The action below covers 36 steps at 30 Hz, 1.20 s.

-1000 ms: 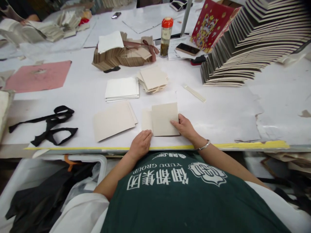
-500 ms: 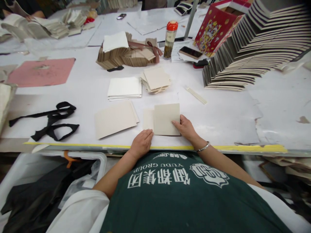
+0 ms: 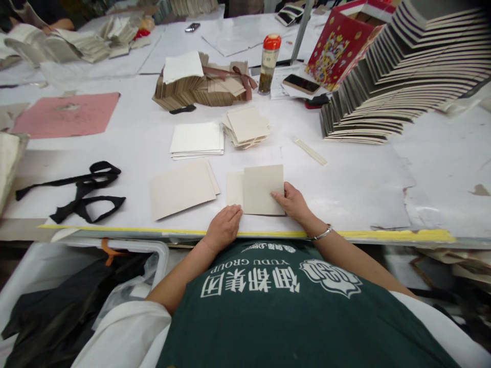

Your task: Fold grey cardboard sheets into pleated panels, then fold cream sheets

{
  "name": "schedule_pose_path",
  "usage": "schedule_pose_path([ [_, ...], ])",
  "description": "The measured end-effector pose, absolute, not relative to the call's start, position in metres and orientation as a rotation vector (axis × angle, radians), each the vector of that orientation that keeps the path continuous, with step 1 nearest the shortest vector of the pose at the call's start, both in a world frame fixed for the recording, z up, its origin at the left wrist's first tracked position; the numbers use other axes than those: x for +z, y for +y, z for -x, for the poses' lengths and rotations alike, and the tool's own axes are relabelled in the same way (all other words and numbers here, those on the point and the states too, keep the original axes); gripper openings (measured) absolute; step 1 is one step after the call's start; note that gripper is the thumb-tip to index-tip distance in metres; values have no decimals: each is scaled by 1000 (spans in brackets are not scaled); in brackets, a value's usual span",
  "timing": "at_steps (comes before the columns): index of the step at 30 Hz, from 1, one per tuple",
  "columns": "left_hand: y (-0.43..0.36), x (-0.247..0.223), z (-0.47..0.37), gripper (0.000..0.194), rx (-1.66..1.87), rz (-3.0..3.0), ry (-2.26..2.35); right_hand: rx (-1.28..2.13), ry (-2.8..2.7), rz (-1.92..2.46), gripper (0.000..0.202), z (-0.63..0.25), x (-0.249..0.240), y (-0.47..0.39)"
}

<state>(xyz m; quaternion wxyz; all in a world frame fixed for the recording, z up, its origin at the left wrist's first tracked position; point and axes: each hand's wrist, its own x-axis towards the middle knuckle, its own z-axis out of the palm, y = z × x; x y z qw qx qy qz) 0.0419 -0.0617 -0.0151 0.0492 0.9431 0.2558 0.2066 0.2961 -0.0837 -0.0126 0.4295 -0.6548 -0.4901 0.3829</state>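
Note:
My right hand grips the right edge of a square grey-beige board, thumb on top and fingers beneath. Beside it, a paler cream piece shows, its right side meeting or passing under the board. My left hand rests at the table's front edge, its fingers pressed together at the lower corner of the cream piece; whether it pinches that piece is hidden. Larger cream sheets lie to the left. Behind them are a white stack and a loose pile of cream cards.
Black fabric strips and a pink sheet lie left. Further back stand brown bundled cards, a red-lidded bottle and a phone. A tall row of dark-and-cream boards leans at right. Another person's arm shows far left.

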Motion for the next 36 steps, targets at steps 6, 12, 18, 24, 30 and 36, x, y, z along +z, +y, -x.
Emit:
schedule_pose_path([
  [6,-62,-16,-42,34,639,-2885,777,926,-1250,1674,32,-296,-11,-84],
  [12,-63,-13,-43,34,568,-2931,786,880,-1291,1735,31,-296,-10,-84],
  [18,-57,-6,-53,23,595,-2970,862,817,-1328,1800,26,-293,-4,-81],
  [24,-51,-1,-67,18,629,-2997,881,775,-1350,1868,22,-291,-3,-77],
  [30,-48,1,-68,14,696,-3020,793,920,-1447,1886,20,-303,14,-69],
  [36,-46,3,-68,14,619,-3097,744,1079,-1714,1996,17,-329,40,-61],
])
